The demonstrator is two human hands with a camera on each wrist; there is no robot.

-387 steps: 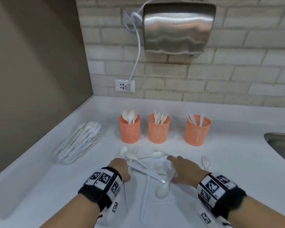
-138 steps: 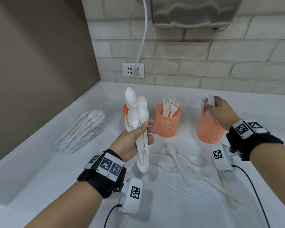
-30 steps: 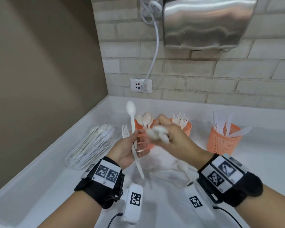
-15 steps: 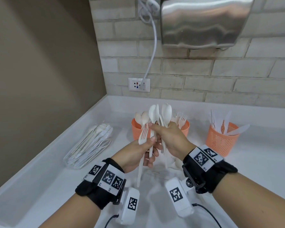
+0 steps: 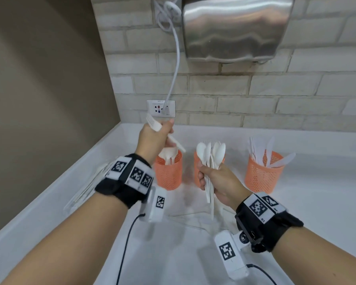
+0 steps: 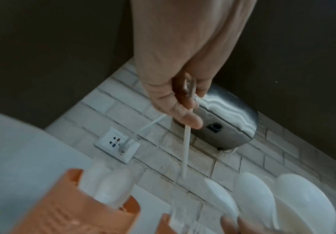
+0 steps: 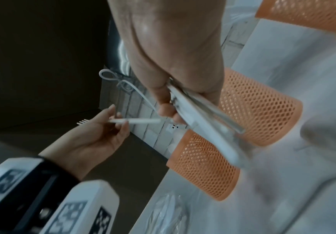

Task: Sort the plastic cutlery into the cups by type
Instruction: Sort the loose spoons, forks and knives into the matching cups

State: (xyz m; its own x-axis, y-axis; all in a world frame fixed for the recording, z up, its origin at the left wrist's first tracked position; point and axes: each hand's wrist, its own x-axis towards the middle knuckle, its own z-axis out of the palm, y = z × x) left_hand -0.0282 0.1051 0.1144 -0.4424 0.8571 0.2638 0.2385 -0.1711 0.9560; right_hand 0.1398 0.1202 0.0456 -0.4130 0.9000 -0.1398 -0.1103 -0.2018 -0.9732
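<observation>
Above cups (image 5: 168, 170): L grip (image 5: 154, 138) clamped on fork (image 5: 153, 124); R grip (image 5: 220, 183) clamped on spoons (image 5: 212, 154); hand dryer (image 5: 234, 27) behind.

Both hands raised, left hand (image 5: 154, 136) and right hand (image 5: 218, 179) each clenched.

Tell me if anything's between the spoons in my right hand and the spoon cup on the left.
Yes. Your left hand, gripping a fork, is raised directly over the spoon cup, with the fork's handle angling down across its opening. The right hand holds the spoons in front of the middle cup.
</observation>
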